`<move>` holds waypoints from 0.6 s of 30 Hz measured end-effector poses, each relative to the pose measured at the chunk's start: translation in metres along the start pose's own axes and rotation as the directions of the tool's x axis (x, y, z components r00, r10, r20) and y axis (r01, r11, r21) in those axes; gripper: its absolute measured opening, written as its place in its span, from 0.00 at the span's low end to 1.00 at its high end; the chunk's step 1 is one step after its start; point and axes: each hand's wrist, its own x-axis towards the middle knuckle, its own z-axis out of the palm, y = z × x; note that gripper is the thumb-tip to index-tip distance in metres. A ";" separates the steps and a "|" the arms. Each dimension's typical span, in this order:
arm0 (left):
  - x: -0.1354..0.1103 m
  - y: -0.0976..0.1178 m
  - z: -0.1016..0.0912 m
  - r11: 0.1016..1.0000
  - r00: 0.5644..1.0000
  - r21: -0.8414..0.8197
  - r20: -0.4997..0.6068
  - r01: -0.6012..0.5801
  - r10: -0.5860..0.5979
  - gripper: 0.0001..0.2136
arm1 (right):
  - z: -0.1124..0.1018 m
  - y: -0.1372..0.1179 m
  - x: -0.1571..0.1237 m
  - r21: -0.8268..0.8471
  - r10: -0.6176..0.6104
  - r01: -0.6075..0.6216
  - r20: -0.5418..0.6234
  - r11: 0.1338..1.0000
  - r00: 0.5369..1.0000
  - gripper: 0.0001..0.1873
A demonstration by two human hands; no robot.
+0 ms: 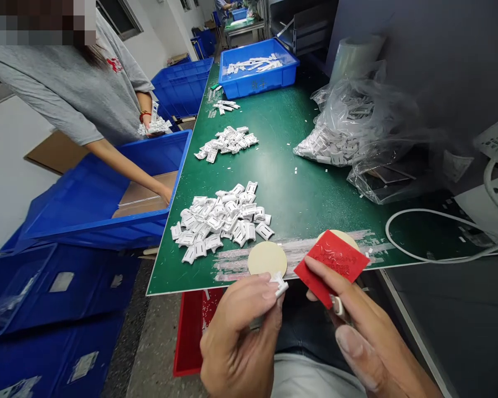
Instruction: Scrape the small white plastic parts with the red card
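Observation:
In my left hand a small white plastic part is pinched between thumb and fingertips, just past the table's front edge. My right hand grips a red square sheet, with the index finger lying along it. A small cream-coloured piece pokes out below the sheet near my thumb; what it belongs to is hidden. Behind my left hand lies a round cream disc. The red sheet partly covers a second cream disc. A large heap of white plastic parts is on the table's left.
Smaller white heaps lie farther back on the green table. A blue bin stands at the far end. A clear bag and white cable are right. A co-worker's arm reaches into a blue crate.

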 end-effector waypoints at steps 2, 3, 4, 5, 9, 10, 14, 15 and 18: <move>-0.002 -0.002 -0.004 0.995 0.998 0.072 0.023 -0.065 0.064 0.19 | 0.003 0.003 -0.005 -0.113 -0.056 0.060 0.038 0.992 0.998 0.30; -0.004 -0.003 -0.006 0.990 0.996 0.106 0.034 -0.090 0.087 0.19 | 0.004 0.004 -0.006 -0.157 -0.093 0.100 0.053 0.983 0.994 0.31; -0.005 -0.003 -0.008 0.985 0.993 0.133 0.045 -0.114 0.109 0.18 | 0.006 0.005 -0.006 -0.190 -0.130 0.139 0.058 0.972 0.990 0.31; -0.005 -0.003 -0.010 0.979 0.990 0.152 0.058 -0.134 0.127 0.17 | 0.008 0.005 -0.006 -0.215 -0.169 0.177 0.056 0.960 0.984 0.31; -0.005 -0.001 -0.013 0.962 0.977 0.180 0.088 -0.205 0.192 0.15 | 0.016 0.000 -0.002 -0.294 -0.283 0.276 0.018 0.915 0.959 0.27; -0.004 0.000 -0.013 0.958 0.975 0.189 0.092 -0.215 0.200 0.14 | 0.017 -0.002 -0.001 -0.311 -0.304 0.292 0.008 0.905 0.953 0.26; 0.000 0.003 -0.012 0.939 0.969 0.245 0.093 -0.244 0.228 0.11 | 0.019 -0.003 0.000 -0.341 -0.360 0.328 -0.032 0.881 0.933 0.21; 0.001 0.004 -0.011 0.936 0.969 0.252 0.088 -0.245 0.229 0.10 | 0.019 -0.002 0.000 -0.339 -0.354 0.328 -0.016 0.882 0.935 0.22; 0.002 0.005 -0.011 0.935 0.970 0.261 0.087 -0.242 0.226 0.08 | 0.018 0.002 -0.003 -0.321 -0.318 0.318 0.054 0.892 0.947 0.27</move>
